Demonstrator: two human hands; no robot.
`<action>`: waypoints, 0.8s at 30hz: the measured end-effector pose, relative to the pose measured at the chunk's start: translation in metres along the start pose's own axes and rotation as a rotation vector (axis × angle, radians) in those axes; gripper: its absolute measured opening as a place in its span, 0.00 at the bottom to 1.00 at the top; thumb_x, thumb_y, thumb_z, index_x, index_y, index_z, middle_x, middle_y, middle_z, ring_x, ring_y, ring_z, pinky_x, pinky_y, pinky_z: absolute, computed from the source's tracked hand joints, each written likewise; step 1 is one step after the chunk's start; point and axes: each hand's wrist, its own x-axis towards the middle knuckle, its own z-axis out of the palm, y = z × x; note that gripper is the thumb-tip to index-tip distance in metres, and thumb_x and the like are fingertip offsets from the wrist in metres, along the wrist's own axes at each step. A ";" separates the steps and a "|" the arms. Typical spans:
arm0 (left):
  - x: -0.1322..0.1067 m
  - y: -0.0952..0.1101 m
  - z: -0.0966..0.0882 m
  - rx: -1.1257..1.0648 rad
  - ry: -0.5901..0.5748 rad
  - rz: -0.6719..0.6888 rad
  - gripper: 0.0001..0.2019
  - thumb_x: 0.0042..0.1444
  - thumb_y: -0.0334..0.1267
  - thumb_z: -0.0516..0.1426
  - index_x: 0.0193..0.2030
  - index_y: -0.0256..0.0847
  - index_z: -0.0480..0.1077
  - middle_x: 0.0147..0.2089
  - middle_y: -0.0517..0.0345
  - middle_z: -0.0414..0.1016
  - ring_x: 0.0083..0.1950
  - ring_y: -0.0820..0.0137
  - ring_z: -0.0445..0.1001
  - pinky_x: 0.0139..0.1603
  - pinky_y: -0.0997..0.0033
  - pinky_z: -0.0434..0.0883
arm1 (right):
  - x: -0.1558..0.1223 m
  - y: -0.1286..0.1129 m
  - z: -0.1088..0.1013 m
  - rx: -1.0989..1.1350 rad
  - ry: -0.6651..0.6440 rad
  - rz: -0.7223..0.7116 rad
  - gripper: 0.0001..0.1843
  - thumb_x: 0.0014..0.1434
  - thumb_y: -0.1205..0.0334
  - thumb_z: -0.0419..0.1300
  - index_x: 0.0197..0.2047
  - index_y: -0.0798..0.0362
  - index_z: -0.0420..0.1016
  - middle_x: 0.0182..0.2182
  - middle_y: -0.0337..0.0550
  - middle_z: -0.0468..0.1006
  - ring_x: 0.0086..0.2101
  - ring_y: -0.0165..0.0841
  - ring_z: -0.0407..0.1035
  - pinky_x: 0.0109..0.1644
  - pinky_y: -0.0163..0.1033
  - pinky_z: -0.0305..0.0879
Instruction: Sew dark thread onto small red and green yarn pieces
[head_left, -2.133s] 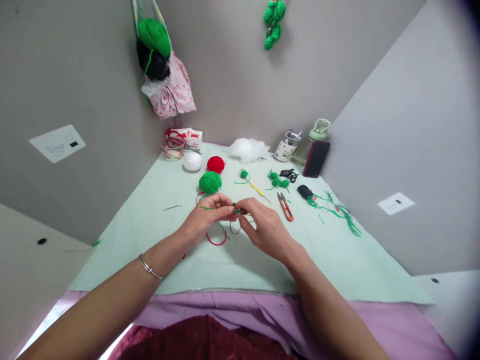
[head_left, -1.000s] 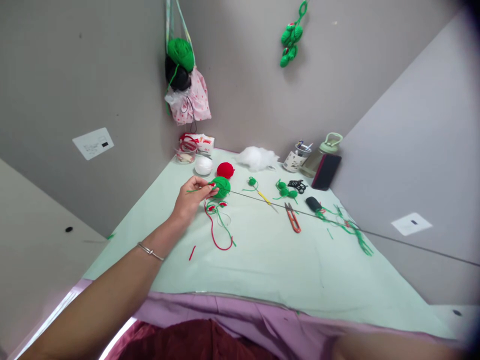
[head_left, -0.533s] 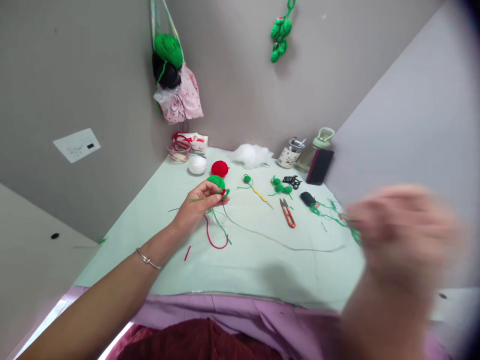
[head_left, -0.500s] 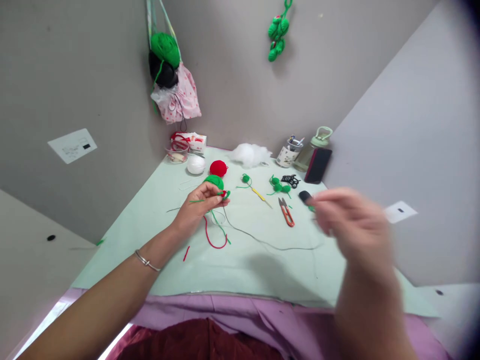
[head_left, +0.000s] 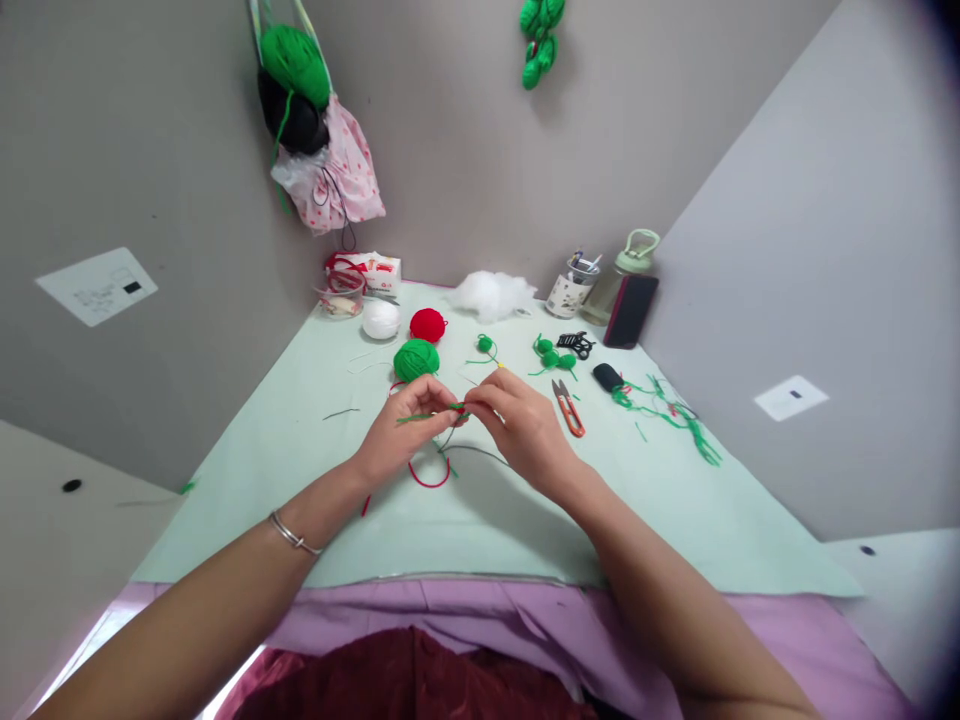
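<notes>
My left hand [head_left: 405, 425] pinches a small green and red crochet piece [head_left: 457, 407] between thumb and fingers, mostly hidden by them. The fingers of my right hand [head_left: 517, 420] are pressed together against its right side; what they grip is too small to make out. A dark thread [head_left: 480, 450] runs from below the piece toward the right. Under my left hand lies a loop of red yarn [head_left: 429, 485]. Just beyond the hands sits a green yarn ball [head_left: 416, 360], with a red yarn ball [head_left: 427, 325] behind it.
Orange-handled snips [head_left: 570, 408] lie right of my right hand. Beyond are small green crochet balls [head_left: 551, 357], a black claw clip [head_left: 576, 344] and white stuffing [head_left: 495, 296]. Green yarn scraps [head_left: 675, 410] spread at the right, near a leaning phone [head_left: 631, 312].
My right hand has come in from the far right to meet my left hand at the crochet piece. The view has shifted slightly, uncovering the yarn scraps at the right.
</notes>
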 end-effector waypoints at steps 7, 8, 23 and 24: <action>0.000 0.000 0.001 -0.042 0.069 -0.061 0.09 0.55 0.39 0.63 0.36 0.39 0.68 0.38 0.58 0.76 0.42 0.66 0.79 0.49 0.62 0.71 | -0.003 0.000 -0.004 0.094 0.234 0.112 0.09 0.67 0.64 0.54 0.36 0.51 0.74 0.32 0.43 0.72 0.33 0.31 0.67 0.38 0.36 0.64; 0.001 -0.001 0.001 -0.031 0.086 -0.047 0.09 0.55 0.39 0.63 0.36 0.40 0.68 0.38 0.58 0.76 0.42 0.66 0.78 0.49 0.62 0.71 | -0.004 -0.001 -0.005 0.138 0.260 0.154 0.09 0.67 0.64 0.55 0.36 0.52 0.74 0.32 0.42 0.73 0.33 0.31 0.67 0.38 0.36 0.63; -0.001 -0.002 0.007 0.157 0.329 0.188 0.06 0.52 0.37 0.64 0.33 0.41 0.71 0.39 0.57 0.75 0.45 0.67 0.74 0.53 0.64 0.69 | 0.000 -0.014 0.009 1.033 -0.251 0.659 0.14 0.51 0.52 0.68 0.30 0.56 0.76 0.24 0.37 0.71 0.27 0.26 0.60 0.32 0.33 0.59; -0.001 -0.002 0.006 0.175 0.346 0.202 0.05 0.52 0.36 0.63 0.32 0.41 0.70 0.38 0.57 0.75 0.45 0.66 0.74 0.53 0.64 0.69 | -0.001 -0.015 0.006 1.073 -0.337 0.643 0.14 0.50 0.52 0.68 0.30 0.56 0.77 0.25 0.37 0.71 0.27 0.26 0.61 0.33 0.34 0.60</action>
